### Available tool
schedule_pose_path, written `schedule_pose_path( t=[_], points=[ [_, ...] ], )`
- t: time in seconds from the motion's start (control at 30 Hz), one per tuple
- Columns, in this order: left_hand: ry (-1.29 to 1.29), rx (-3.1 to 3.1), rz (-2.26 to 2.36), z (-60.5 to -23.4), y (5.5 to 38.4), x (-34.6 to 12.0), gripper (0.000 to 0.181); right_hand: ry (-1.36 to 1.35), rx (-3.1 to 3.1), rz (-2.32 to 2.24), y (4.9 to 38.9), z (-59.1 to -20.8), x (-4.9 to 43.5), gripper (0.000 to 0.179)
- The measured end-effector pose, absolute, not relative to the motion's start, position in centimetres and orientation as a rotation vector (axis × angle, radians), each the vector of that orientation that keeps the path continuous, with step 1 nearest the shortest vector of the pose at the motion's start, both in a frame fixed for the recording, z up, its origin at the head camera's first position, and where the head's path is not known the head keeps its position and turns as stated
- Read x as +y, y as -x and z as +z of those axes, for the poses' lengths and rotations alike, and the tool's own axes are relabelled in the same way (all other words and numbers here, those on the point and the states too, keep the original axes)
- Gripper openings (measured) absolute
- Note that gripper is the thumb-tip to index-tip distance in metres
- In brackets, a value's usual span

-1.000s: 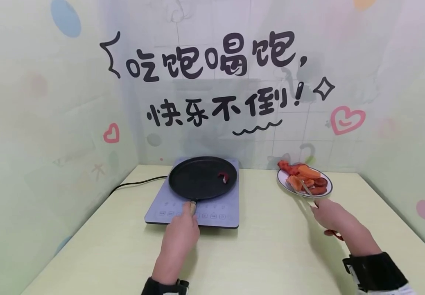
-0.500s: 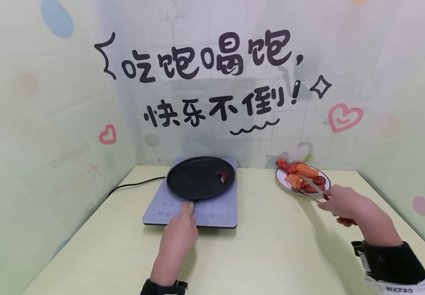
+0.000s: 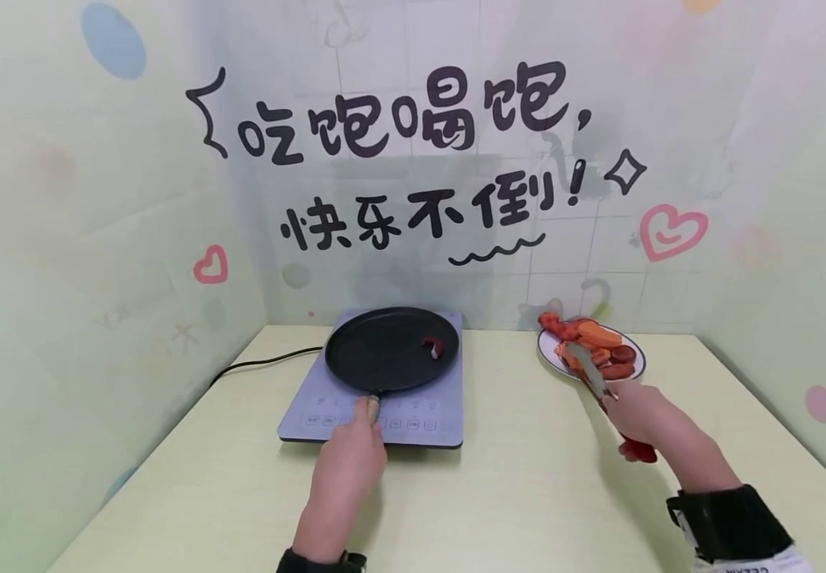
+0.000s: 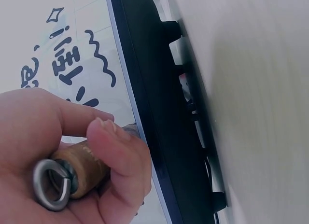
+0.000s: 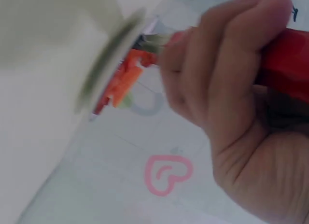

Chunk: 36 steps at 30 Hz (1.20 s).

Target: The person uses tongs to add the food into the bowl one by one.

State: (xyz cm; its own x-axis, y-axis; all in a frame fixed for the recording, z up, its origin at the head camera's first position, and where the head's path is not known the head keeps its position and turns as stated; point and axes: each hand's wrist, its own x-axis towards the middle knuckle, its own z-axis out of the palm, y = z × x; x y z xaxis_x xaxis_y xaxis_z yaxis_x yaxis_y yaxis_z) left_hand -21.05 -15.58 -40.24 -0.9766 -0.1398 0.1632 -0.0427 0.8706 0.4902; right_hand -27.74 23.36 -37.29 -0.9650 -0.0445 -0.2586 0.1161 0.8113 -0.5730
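Your table (image 3: 499, 477) has a pale yellow top. On it you have a flat induction cooker (image 3: 430, 402), far left of centre; its black cable (image 3: 270, 360), running left; and a dark-rimmed white plate (image 3: 547, 347), far right.

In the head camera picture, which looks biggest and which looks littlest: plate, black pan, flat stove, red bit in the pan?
Largest to smallest, as they look:
1. Flat stove, partly covered
2. Black pan
3. Plate
4. Red bit
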Motion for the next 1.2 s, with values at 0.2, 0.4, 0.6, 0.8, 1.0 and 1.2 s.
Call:
schedule_pose_path(
  t=[0.2,0.4,0.6,0.8,1.0,1.2],
  points=[
    [-0.130,-2.832,-0.723,-40.5,20.9,-15.6,0.051,-0.098,2.417,-1.464,27.7,-39.5,24.4,0.044],
    [-0.137,-2.839,-0.723,-40.6,21.0,-15.5,0.050,-0.114,1.751,-2.023,28.1,-40.6,24.9,0.030],
    [-0.134,-2.841,-0.724,-40.6,21.0,-15.5,0.051,-0.190,1.610,-2.165,28.1,-40.8,24.7,0.024],
    [-0.152,-2.848,-0.731,-40.4,21.0,-15.5,0.051,-0.142,1.666,-2.138,27.9,-40.5,24.2,0.024],
    [-0.168,-2.854,-0.750,-40.2,20.9,-15.4,0.051,-0.136,1.712,-2.099,27.8,-40.4,23.8,0.025],
    [-0.169,-2.858,-0.748,-40.2,20.8,-15.3,0.052,-0.084,1.745,-2.080,27.6,-40.3,23.5,0.025]
  ],
)
